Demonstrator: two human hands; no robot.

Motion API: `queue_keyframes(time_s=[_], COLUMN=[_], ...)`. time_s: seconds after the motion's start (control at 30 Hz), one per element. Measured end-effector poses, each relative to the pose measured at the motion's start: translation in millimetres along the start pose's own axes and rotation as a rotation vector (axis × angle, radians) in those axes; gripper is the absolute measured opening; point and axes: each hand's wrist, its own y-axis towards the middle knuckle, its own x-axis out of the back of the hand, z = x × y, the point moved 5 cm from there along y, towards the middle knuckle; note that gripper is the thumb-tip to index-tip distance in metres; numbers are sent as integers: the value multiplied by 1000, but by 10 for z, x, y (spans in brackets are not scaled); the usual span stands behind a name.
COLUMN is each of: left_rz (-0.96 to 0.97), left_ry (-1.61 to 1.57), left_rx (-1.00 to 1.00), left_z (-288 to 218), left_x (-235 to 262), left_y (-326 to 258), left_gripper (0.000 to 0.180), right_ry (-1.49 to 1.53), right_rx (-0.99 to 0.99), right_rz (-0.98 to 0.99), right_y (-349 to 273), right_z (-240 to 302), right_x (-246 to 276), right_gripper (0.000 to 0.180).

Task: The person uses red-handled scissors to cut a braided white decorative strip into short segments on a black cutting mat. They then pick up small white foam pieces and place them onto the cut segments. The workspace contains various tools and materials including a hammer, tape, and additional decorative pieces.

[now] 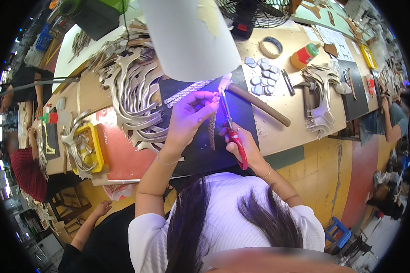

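My left hand (193,113) is raised over a black mat (191,157), thumb and fingertips pinched together. From that pinch hangs a narrow brown braided strap (212,132), its lower end over the mat. In my right hand (246,145) is a pair of red-handled scissors (239,148), fingers around the handles. The blades point up and reach the top of the strap beside my left fingertips; glare hides whether they touch it. A pale braided strip (187,92) lies behind my left hand. To the right of the scissors rests a hammer with a wooden handle (262,107).
A big white lamp hood (191,41) hangs over the work. Curved metallic-looking pieces (136,91) are heaped at left. Grey pads (263,77), a tape roll (271,47) and a glue bottle (304,56) stand or lie at right. A co-worker's hand (103,208) shows at lower left.
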Motion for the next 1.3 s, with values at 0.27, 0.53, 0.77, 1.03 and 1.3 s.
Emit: queue_keyframes(time_s=[0.27, 0.53, 0.77, 1.03, 1.3], left_rz=[-1, -19, -34, -24, -46], left_ry=[-16, -42, -24, 10, 87], left_rx=[72, 81, 52, 36, 105], left_z=[112, 201, 251, 278, 323], left_x=[-41, -28, -8, 20, 153], left_y=[-42, -46, -31, -27, -20], left_gripper=[27, 26, 24, 21, 25], right_ry=[-34, -34, -73, -135, 15], right_rx=[-34, -39, -56, -134, -72], right_rz=[20, -10, 7, -58, -114], right_y=[49, 60, 45, 11, -34], right_z=[56, -6, -31, -96, -174], right_x=[44, 39, 38, 61, 108], right_gripper=[83, 77, 78, 68, 74])
